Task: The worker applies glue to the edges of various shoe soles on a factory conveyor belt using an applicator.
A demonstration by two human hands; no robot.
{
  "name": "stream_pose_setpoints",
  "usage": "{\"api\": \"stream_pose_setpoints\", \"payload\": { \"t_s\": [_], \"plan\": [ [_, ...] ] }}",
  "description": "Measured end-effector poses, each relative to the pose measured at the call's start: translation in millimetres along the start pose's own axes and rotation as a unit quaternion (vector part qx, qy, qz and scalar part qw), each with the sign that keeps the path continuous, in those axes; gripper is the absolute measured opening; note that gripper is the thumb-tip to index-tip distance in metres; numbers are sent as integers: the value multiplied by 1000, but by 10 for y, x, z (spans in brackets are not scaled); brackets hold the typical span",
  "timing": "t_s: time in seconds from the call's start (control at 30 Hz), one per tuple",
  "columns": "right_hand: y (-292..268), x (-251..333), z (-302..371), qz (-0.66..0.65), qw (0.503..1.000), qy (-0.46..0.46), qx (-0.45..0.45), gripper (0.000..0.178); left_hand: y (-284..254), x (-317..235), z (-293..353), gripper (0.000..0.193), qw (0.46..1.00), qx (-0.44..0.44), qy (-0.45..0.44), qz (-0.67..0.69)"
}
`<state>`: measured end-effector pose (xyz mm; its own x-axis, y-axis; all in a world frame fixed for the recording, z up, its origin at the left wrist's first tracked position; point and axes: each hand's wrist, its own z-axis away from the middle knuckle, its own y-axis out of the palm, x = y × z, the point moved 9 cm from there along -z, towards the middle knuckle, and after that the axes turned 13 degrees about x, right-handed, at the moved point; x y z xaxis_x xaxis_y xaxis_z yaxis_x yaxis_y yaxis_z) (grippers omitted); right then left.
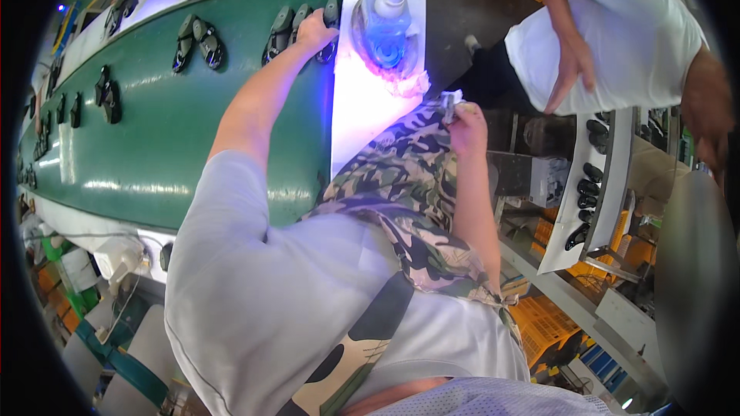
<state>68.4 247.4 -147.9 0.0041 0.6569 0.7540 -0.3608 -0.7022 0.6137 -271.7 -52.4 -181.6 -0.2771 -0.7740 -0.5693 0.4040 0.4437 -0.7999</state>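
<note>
In the head view, the person's left hand (312, 34) was stretched over the green conveyor belt (254, 127), its fingers bent down at the group of glossy black shoes (277, 37) near the belt's right edge. It seemed to touch one of these three shoes, but I cannot tell whether the fingers were gripping it. The right hand (468, 131) was closed, pinching a small crumpled grey-white piece (450, 102), perhaps cloth, above the camouflage apron (416, 154). On the white ledge (348, 135) beside the belt there was a blue bottle (388, 29) with a conical nozzle, and just below it a crumpled white wad (414, 85).

As I judge it, the work with these three shoes was in the middle: they were all on the belt, none was lifted, and the crumpled piece was well apart from them. More black shoes (198, 43) were lying farther left on the belt. Which shoes were already finished and which were left, their surfaces did not let me say.
</note>
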Motion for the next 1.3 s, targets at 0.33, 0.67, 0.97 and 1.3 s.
{"api": "stream_pose_setpoints", "payload": {
  "t_s": [0.33, 0.67, 0.97, 1.3],
  "plan": [
    [159, 75, 71, 60, 998, -6, -13, 15, 237, 271, -510, 70, 975, 62, -202, -75],
    [-116, 276, -133, 141, 983, -16, -115, 14, -566, 1396, 391, 67, 961, 131, -147, -193],
    [-78, 51, -612, 259, 959, -69, -90, 14, 469, 920, 3057, 40, 775, 488, 299, -268],
    [1196, -20, -1225, 737, 650, -182, -30, 4, 118, 1426, 3235, 100, 965, 45, -258, -14]
  ]
}}
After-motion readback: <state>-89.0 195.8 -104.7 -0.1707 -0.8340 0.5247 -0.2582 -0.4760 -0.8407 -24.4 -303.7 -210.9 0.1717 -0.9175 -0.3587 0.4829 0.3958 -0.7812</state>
